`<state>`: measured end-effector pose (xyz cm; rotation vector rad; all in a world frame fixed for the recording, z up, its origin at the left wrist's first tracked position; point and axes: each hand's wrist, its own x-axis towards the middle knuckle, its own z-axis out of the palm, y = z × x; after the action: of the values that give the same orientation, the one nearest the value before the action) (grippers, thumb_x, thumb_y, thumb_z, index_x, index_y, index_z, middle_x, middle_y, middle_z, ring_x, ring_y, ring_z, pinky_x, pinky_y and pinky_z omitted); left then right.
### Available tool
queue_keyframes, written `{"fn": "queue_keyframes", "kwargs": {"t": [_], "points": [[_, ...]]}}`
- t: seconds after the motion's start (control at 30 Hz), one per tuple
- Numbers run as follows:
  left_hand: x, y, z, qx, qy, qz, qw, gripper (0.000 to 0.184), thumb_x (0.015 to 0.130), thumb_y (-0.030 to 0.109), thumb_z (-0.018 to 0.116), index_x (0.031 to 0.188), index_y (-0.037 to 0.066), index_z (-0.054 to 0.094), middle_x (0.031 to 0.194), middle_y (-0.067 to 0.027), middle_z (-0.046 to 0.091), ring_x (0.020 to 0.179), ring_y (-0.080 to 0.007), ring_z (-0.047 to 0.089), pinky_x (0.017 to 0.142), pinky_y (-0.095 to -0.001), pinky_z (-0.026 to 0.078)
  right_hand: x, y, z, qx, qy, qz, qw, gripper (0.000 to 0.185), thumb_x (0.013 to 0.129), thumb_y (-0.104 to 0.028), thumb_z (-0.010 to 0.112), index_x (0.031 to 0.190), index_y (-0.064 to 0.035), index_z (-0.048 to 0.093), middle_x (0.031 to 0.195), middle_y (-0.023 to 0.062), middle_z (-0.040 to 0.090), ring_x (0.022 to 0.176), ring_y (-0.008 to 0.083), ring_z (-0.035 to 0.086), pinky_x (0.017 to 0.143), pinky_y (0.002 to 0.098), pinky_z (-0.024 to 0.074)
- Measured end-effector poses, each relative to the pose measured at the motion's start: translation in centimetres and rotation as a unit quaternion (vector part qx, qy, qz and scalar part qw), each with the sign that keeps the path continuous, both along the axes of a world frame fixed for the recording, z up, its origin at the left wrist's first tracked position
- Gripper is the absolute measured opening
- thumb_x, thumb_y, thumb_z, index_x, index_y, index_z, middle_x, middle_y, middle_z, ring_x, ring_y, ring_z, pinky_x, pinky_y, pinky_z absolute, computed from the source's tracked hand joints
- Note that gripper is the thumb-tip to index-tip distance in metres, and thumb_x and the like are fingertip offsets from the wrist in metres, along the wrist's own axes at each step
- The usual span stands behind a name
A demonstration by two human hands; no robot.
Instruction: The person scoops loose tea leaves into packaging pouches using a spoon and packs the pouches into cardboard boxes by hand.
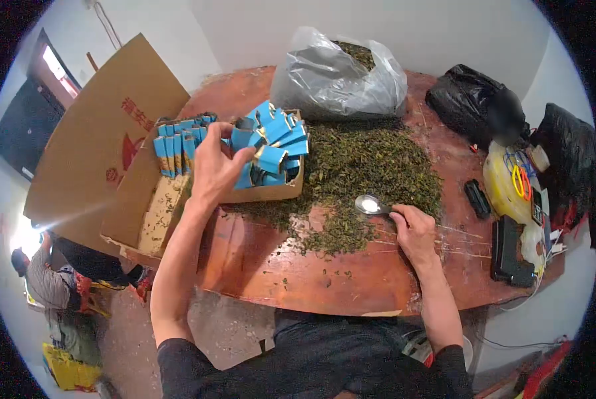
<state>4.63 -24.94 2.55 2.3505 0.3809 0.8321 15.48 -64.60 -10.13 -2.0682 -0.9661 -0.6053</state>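
My right hand grips the handle of a metal spoon, its bowl over the edge of a heap of dried green leaves that looks like loose tea. My left hand is over the line between two cardboard boxes, thumb and fingers apart. Blue pouches with open tops stand and lean in the small box beside it. A blue pouch shows right by the thumb and fingertips; contact is unclear. More upright blue pouches line the larger box on the left.
A clear plastic bag of leaves stands at the back. Black bags, a black case, scissors with orange handles and cables lie on the right. A person in a striped top is at far left.
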Motion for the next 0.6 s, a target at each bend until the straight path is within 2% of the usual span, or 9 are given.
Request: {"fn": "queue_keyframes", "kwargs": {"t": [0.13, 0.17, 0.3, 0.47, 0.5, 0.53, 0.6], "points": [[-1.4, -2.1, 0.6, 0.001, -0.110, -0.031, 0.993, 0.045, 0.084, 0.014, 0.083, 0.119, -0.001, 0.060, 0.093, -0.0098, 0.070, 0.075, -0.0159, 0.065, 0.069, -0.0336, 0.053, -0.5, 0.2, 0.8, -0.016, 0.001, 0.001, 1.000, 0.010, 0.091, -0.003, 0.077, 0.099, -0.0009, 0.073, 0.091, 0.0160, 0.076, 0.080, 0.0338, 0.075, 0.070, 0.0415, 0.0589], [-2.0, -2.7, 0.6, -0.064, -0.108, -0.040, 0.991, 0.043, 0.084, 0.013, 0.083, 0.119, 0.000, 0.060, 0.092, -0.0063, 0.070, 0.078, -0.0129, 0.064, 0.072, -0.0314, 0.053, -0.8, 0.3, 1.4, -0.021, 0.008, 0.003, 1.000, 0.009, 0.092, -0.004, 0.077, 0.099, -0.0010, 0.073, 0.091, 0.0158, 0.076, 0.080, 0.0336, 0.075, 0.070, 0.0414, 0.0589], [-3.9, -5.2, -1.4, -0.122, -0.147, -0.070, 0.979, 0.044, 0.084, 0.011, 0.083, 0.121, 0.001, 0.060, 0.093, -0.0043, 0.070, 0.081, -0.0117, 0.063, 0.077, -0.0300, 0.052, -2.6, 1.0, 4.3, -0.029, 0.068, 0.031, 0.997, 0.006, 0.093, -0.004, 0.076, 0.096, -0.0008, 0.073, 0.088, 0.0153, 0.076, 0.076, 0.0328, 0.075, 0.067, 0.0412, 0.0585], [-6.1, -8.3, -4.3, -0.158, -0.092, -0.089, 0.979, 0.051, 0.085, 0.013, 0.084, 0.127, 0.002, 0.056, 0.096, -0.0048, 0.068, 0.084, -0.0138, 0.064, 0.079, -0.0322, 0.053, -3.9, 2.0, 5.1, -0.023, 0.174, 0.057, 0.983, 0.008, 0.095, -0.008, 0.074, 0.093, 0.0001, 0.074, 0.076, 0.0169, 0.073, 0.066, 0.0321, 0.074, 0.061, 0.0406, 0.0576], [-6.4, -9.1, -4.6, -0.188, -0.070, -0.100, 0.975, 0.048, 0.086, 0.011, 0.082, 0.126, 0.003, 0.056, 0.101, -0.0035, 0.067, 0.091, -0.0130, 0.063, 0.084, -0.0309, 0.052, -4.0, 2.2, 4.9, -0.024, 0.200, 0.060, 0.978, 0.010, 0.095, -0.009, 0.073, 0.092, 0.0004, 0.074, 0.074, 0.0173, 0.073, 0.064, 0.0321, 0.073, 0.061, 0.0404, 0.0575], [-6.7, -9.8, -4.8, -0.217, -0.047, -0.111, 0.969, 0.046, 0.086, 0.009, 0.080, 0.125, 0.005, 0.056, 0.106, -0.0023, 0.065, 0.097, -0.0122, 0.062, 0.088, -0.0297, 0.051, -4.0, 2.4, 4.7, -0.034, 0.204, 0.061, 0.977, 0.011, 0.096, -0.009, 0.072, 0.094, 0.0013, 0.075, 0.074, 0.0156, 0.074, 0.063, 0.0268, 0.073, 0.060, 0.0372, 0.0571], [-6.7, -10.3, -5.8, -0.217, -0.027, -0.117, 0.969, 0.047, 0.086, 0.011, 0.082, 0.124, 0.005, 0.056, 0.106, -0.0014, 0.065, 0.096, -0.0120, 0.062, 0.087, -0.0296, 0.052, -3.8, 2.7, 4.5, -0.053, 0.212, 0.062, 0.974, 0.015, 0.099, -0.009, 0.069, 0.096, 0.0030, 0.076, 0.075, 0.0120, 0.076, 0.060, 0.0162, 0.073, 0.057, 0.0307, 0.0563]]}}
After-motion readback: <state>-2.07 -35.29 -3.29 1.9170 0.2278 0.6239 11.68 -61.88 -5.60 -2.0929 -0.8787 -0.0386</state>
